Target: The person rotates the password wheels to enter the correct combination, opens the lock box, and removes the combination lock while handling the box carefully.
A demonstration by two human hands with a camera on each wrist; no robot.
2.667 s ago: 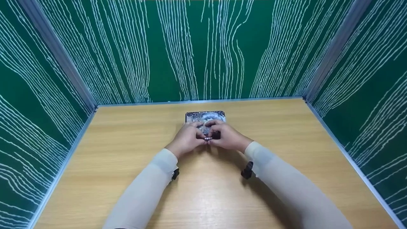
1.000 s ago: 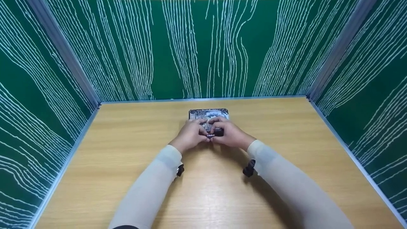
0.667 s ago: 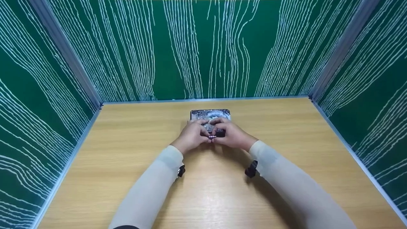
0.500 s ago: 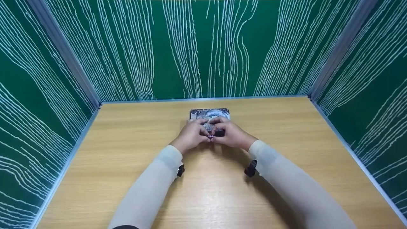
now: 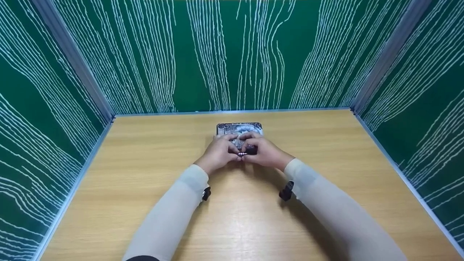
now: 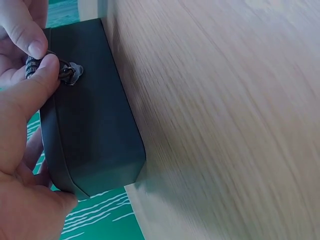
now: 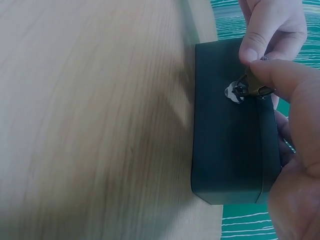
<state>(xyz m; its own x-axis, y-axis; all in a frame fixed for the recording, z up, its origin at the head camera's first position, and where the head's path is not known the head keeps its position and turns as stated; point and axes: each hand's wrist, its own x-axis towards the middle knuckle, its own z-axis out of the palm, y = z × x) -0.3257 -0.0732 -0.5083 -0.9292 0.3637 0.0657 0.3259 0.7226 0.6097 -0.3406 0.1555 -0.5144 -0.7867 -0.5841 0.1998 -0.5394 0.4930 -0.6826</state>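
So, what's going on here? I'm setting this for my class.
A person's left hand and right hand both pinch a small dial lock at the front of a dark box on a table. The lock is hooked to a metal clasp, and the box looks closed. Whether the lock is undone can't be told.

Box (image 5: 239, 129): stood on the counter (image 5: 232, 221), before the wall (image 5: 192, 79).
Lock (image 6: 31, 66): was before the box, at its clasp (image 6: 76, 73).
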